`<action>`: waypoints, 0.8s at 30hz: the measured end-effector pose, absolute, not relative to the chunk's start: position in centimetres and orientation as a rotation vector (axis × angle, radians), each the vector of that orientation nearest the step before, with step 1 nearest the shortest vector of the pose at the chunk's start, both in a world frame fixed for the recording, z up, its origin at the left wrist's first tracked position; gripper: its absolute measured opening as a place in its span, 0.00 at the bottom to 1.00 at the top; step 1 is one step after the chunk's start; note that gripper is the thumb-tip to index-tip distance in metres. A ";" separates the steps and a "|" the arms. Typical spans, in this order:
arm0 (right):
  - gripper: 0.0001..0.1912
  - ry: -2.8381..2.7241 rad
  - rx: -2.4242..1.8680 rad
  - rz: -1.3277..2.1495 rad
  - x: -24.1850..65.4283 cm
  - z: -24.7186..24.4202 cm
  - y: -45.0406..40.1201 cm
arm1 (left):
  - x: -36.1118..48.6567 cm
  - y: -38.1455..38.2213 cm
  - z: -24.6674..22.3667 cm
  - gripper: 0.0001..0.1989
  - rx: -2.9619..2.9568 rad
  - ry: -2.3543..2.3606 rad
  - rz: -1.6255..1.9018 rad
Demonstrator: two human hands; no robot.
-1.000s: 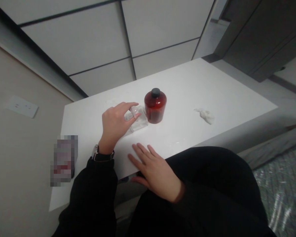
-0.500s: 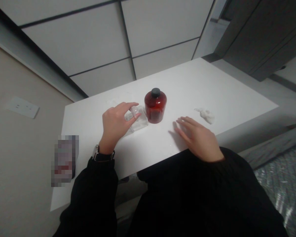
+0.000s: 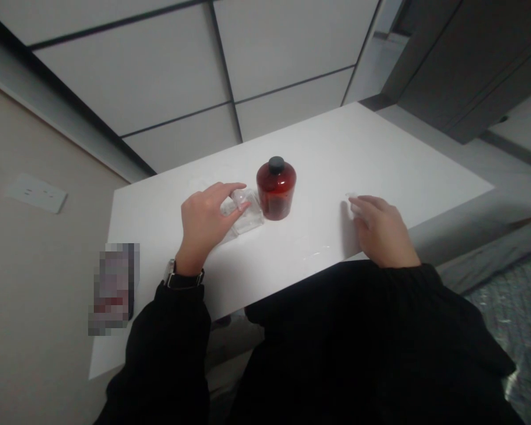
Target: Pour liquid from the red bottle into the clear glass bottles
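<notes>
My left hand [image 3: 209,212] pinches a clear, rounded stopper-like piece [image 3: 239,198] between thumb and forefinger. Beneath it, a transparent, boxy container [image 3: 251,221] lies on the white table [image 3: 287,262]; its exact kind is hard to make out. Just right of that container stands a dark red, see-through bottle [image 3: 276,190] with a black cap, upright and touched by neither hand. At the table's right side, my right hand [image 3: 380,227] has its fingers closed over a crumpled white tissue [image 3: 351,195], most of which is hidden under them.
A pixelated, phone-like object [image 3: 114,289] rests near the table's left edge. Beside it is a wall with a power socket [image 3: 39,193]. Pale cabinet panels [image 3: 137,77] rise behind the table. Some wet streaks [image 3: 316,252] shine near the front edge.
My right hand has moved right, from bare tabletop to the crumpled tissue, and its fingers have closed over it. My left hand keeps its pinch; the bottle stays put.
</notes>
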State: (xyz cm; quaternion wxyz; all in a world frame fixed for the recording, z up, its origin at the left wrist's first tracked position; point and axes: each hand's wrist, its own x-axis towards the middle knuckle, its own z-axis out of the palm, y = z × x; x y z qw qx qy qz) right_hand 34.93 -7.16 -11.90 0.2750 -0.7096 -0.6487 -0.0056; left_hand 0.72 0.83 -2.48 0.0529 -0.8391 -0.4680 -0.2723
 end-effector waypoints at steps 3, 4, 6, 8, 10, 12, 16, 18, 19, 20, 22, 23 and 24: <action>0.28 -1.740 -1.921 -0.041 34.9 -11.5 -7.3 | 0.7 0.8 -2.5 0.14 -2.553 -1.420 -0.822; 0.28 -1.755 -1.924 -0.036 35.0 -11.3 -7.3 | 0.7 0.9 -2.5 0.14 -2.555 -1.419 -0.821; 0.26 -1.790 -1.930 -0.003 35.0 -11.0 -7.3 | 0.6 0.9 -2.4 0.14 -2.554 -1.416 -0.822; 0.23 -1.778 -1.955 0.039 34.9 -10.6 -7.3 | 0.6 0.9 -2.5 0.14 -2.553 -1.411 -0.825; 0.19 -1.713 -1.956 0.095 34.4 -9.9 -7.3 | 0.6 0.9 -2.5 0.14 -2.555 -1.406 -0.826; 0.16 -1.647 -1.859 0.223 33.4 -8.9 -7.4 | 0.6 0.9 -2.5 0.14 -2.556 -1.399 -0.828; 0.16 -1.499 -1.551 0.630 30.3 -6.8 -8.0 | 0.5 0.9 -2.7 0.14 -2.551 -1.398 -0.829; 0.18 -1.416 -1.453 0.815 28.4 -6.3 -8.4 | 0.5 1.0 -2.7 0.14 -2.546 -1.401 -0.828; 0.18 -1.387 -1.406 0.899 27.4 -6.2 -8.5 | 0.5 1.0 -2.7 0.14 -2.546 -1.402 -0.828; 0.18 -1.365 -1.361 0.975 26.5 -6.3 -8.7 | 0.5 1.0 -2.7 0.14 -2.545 -1.401 -0.829; 0.17 -1.342 -1.289 1.097 24.9 -6.7 -9.0 | 0.5 1.0 -2.6 0.14 -2.550 -1.400 -0.827; 0.16 -1.341 -1.274 1.137 24.2 -7.0 -9.1 | 0.6 1.0 -2.6 0.14 -2.551 -1.402 -0.825; 0.15 -1.353 -1.279 1.151 23.6 -7.3 -9.2 | 0.6 0.9 -2.6 0.14 -2.552 -1.404 -0.823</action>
